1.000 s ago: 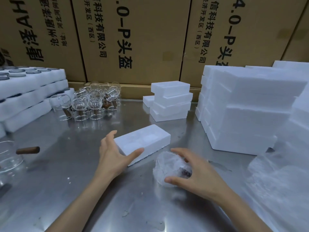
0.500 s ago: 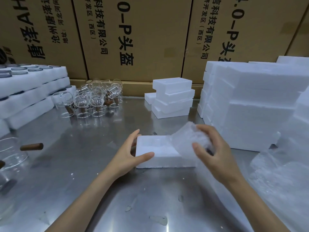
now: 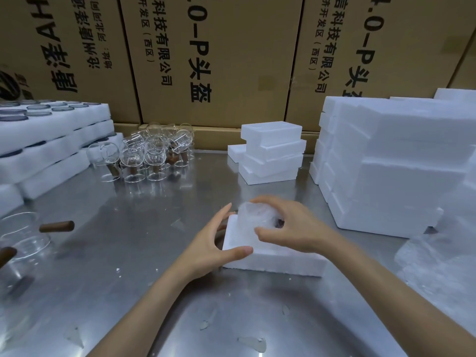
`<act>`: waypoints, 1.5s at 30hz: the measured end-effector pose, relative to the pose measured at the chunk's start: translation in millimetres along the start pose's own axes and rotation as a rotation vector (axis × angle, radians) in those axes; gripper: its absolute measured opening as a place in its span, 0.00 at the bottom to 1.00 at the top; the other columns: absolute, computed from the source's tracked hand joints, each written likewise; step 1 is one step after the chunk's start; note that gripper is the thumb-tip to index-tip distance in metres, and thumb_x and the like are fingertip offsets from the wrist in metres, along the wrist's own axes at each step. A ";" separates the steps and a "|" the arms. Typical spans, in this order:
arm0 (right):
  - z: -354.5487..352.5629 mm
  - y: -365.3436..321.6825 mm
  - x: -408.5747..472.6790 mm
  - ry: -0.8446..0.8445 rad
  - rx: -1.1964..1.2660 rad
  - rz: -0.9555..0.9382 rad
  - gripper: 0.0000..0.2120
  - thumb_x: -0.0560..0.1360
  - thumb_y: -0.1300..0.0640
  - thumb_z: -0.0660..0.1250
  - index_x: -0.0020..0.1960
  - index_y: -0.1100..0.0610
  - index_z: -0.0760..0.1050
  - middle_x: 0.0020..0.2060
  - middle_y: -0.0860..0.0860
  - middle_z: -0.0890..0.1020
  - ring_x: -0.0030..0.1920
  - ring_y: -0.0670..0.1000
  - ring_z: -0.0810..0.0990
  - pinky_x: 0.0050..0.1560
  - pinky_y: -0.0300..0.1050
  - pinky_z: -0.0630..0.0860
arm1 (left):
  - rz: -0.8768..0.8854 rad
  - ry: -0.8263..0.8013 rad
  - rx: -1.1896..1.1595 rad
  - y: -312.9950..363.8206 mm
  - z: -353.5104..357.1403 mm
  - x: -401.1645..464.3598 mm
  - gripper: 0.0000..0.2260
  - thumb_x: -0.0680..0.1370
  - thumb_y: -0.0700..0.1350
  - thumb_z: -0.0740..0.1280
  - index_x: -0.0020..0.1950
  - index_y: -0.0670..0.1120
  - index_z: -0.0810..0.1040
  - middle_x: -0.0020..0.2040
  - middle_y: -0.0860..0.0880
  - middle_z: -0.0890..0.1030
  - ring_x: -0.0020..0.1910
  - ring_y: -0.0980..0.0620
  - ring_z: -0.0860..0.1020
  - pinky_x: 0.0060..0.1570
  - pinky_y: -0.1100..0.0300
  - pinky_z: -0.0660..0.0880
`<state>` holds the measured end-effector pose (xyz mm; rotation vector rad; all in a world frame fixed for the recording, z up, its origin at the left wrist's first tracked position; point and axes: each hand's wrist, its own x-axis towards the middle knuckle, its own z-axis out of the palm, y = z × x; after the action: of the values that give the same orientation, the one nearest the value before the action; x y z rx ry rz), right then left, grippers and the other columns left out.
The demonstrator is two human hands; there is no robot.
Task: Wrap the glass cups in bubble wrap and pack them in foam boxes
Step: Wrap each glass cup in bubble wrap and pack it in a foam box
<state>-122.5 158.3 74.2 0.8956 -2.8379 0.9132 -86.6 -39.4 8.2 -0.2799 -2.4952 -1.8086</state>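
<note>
A white foam box (image 3: 273, 261) lies on the steel table (image 3: 128, 240) in front of me. My right hand (image 3: 291, 225) grips a glass cup wrapped in bubble wrap (image 3: 251, 222) and holds it down onto the left part of the box. My left hand (image 3: 213, 246) holds the box's left end, thumb along its front edge and fingers behind it. A cluster of bare glass cups (image 3: 146, 155) with brown handles stands at the back left. Sheets of bubble wrap (image 3: 438, 258) lie at the right.
Stacked foam boxes (image 3: 273, 153) sit at the back centre, and a tall foam stack (image 3: 391, 161) fills the right. Foam trays (image 3: 46, 148) with dark lids line the left. Another glass cup (image 3: 23, 235) with a brown handle sits at the left edge. Cardboard cartons (image 3: 206, 55) form the back wall.
My right hand has carried the wrapped cup up from the table and over to the left part of the foam box. My left hand has turned and pulled the box closer.
</note>
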 end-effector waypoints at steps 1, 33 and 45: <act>2.2 1.0 1.0 -0.011 -0.011 -0.004 0.28 0.61 0.37 0.61 0.62 0.34 0.66 0.55 0.35 0.76 0.51 0.41 0.75 0.48 0.38 0.75 | 0.002 -0.003 0.003 -0.1 0.1 0.3 0.48 0.63 0.55 0.78 0.77 0.58 0.55 0.69 0.61 0.68 0.66 0.65 0.70 0.67 0.62 0.68; -5.0 33.3 -16.8 0.448 0.197 0.037 0.16 0.80 0.42 0.51 0.62 0.39 0.73 0.57 0.29 0.72 0.59 0.28 0.67 0.59 0.21 0.57 | -0.055 -0.005 -0.022 9.4 -22.6 22.8 0.37 0.63 0.70 0.68 0.70 0.64 0.63 0.64 0.66 0.71 0.64 0.68 0.70 0.61 0.66 0.66; 15.3 108.9 -9.4 0.584 0.509 0.423 0.15 0.80 0.55 0.57 0.42 0.49 0.80 0.39 0.46 0.84 0.46 0.47 0.81 0.53 0.48 0.76 | 0.276 0.346 0.684 73.2 -11.2 214.9 0.26 0.77 0.53 0.68 0.72 0.46 0.66 0.72 0.50 0.66 0.68 0.50 0.68 0.64 0.52 0.69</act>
<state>-170.5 227.0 2.3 -0.0166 -2.3316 1.6584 -285.9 -2.6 111.3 -0.2299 -2.4807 -0.7569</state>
